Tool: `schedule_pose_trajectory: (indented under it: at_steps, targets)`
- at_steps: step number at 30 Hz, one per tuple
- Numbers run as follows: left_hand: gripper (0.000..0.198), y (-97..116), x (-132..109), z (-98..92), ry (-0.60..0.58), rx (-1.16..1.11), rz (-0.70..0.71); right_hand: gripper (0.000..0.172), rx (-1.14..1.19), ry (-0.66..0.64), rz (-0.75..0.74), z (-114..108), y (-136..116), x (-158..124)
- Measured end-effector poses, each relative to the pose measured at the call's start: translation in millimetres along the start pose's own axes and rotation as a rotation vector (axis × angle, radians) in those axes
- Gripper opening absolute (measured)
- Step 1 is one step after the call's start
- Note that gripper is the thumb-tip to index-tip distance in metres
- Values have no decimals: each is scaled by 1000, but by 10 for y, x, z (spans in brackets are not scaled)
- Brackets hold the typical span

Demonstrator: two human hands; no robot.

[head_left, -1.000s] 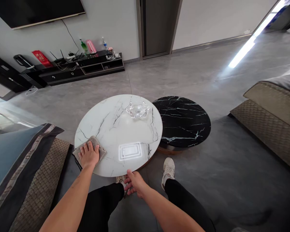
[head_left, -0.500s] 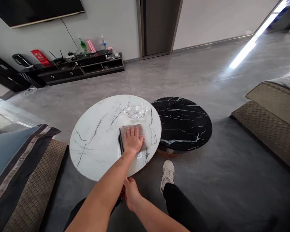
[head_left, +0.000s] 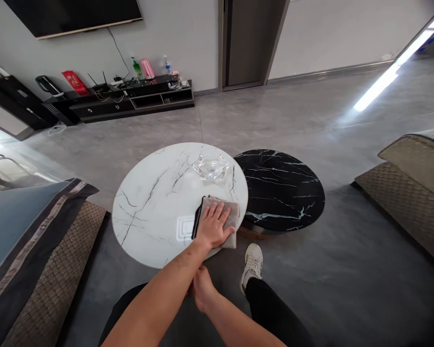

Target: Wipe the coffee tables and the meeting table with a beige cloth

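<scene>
A folded grey cloth [head_left: 232, 211] is pressed beneath the flat, spread left grip [head_left: 213, 227] at the near right edge of the white surface [head_left: 148, 188], one corner overhanging, while the right grip [head_left: 204, 288], whose finger state cannot be told, is held farther off beneath the left forearm [head_left: 166, 294].

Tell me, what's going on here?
A person's left hand lies flat on a folded grey-brown cloth at the near right edge of a round white marble-patterned tabletop. The right hand is partly hidden by the left forearm. A clear, star-shaped, glass-like dish sits on the tabletop, beyond the cloth.
</scene>
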State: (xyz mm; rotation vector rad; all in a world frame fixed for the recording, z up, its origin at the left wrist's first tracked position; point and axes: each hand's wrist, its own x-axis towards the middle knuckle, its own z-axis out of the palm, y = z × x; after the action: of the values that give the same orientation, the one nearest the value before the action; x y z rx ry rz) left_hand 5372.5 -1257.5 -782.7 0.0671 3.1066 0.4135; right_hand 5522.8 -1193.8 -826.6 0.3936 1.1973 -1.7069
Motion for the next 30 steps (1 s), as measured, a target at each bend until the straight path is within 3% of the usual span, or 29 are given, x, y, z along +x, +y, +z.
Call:
schedule_pose_trajectory:
  at_steps: [3, 8, 11, 13, 16, 21, 26, 30]
  targets:
    - [81, -498, -571, -125, 3, 59, -117, 42, 104, -2, 57, 35, -74, -36]
    - [77, -1507, -1456, -416, 20, 143, -447, 32, 131, 39, 108, 94, -194, -162]
    - [76, -1927, -1816, -606, 15, 136, -607, 28, 124, 63, 117, 112, -231, -200]
    - [75, -2117, -1928, -697, 19, 125, -666, 27, 109, 54, 132, 109, -242, -202]
    - [73, -2322, -1910, -771, 34, 120, -683, 28, 98, 46, 141, 89, -240, -207]
    - [73, -2663, -1626, -831, 95, 134, -747, 31, 120, 33, 126, 64, -219, -200]
    - [74, -3144, -1358, -892, 138, 157, -783, 42, 116, 10, 128, 47, -220, -182]
    - [70, -3567, -1171, -948, 155, 229, -819, 37, 128, 20, 133, 25, -201, -160]
